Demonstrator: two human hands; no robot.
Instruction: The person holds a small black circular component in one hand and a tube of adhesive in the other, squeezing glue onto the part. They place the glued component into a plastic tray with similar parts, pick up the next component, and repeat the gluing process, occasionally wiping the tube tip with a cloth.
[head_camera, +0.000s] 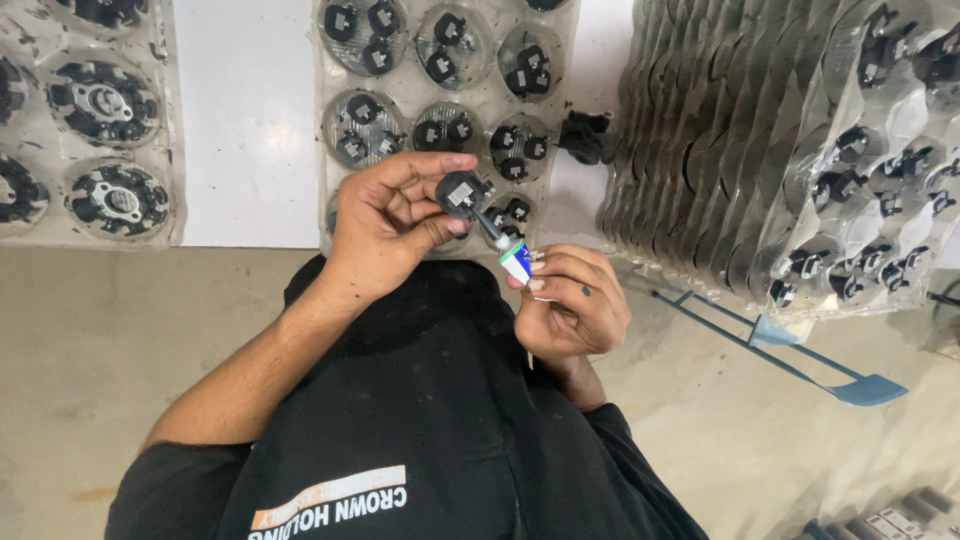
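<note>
My left hand (392, 222) pinches a small black plastic part (461, 192) with a metal insert between thumb and fingers. My right hand (570, 300) grips a small white, green and blue tube (517, 263), its dark nozzle touching the part. Both hands hover above the near edge of a clear blister tray (408, 92) that holds several similar black parts in round pockets on the white table (245, 120).
Another clear tray (85, 110) with black ring-shaped parts lies at the left. A tall leaning stack of filled trays (790, 150) stands at the right. A loose black part (585, 137) lies between them. A blue metal frame (800, 355) rests on the concrete floor (90, 340).
</note>
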